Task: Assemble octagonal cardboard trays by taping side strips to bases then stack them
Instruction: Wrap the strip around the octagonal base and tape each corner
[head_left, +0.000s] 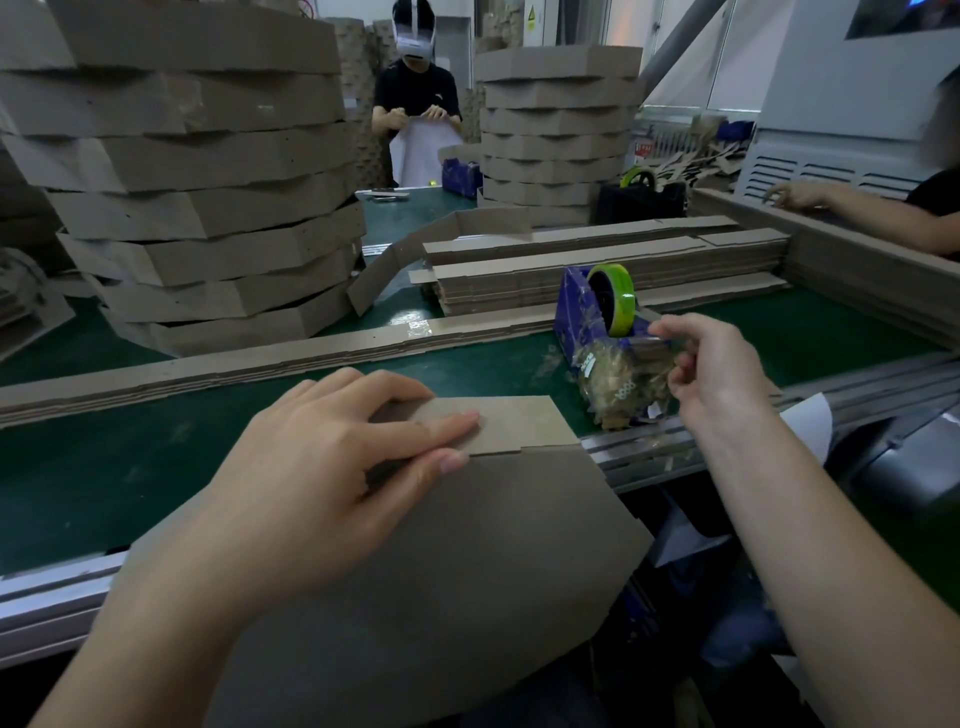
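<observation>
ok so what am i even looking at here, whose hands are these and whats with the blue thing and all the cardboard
There is no machine here. One camera worn on a worker's head looks down at their own two bare hands. The left hand presses flat on a strip where it meets a big cardboard base, which overhangs the near edge of the green table. The right hand reaches to the blue dispenser and seems to pinch the end of its clear tape. Behind them lie a strip pile and tall tray stacks. Another person works across the table.
</observation>
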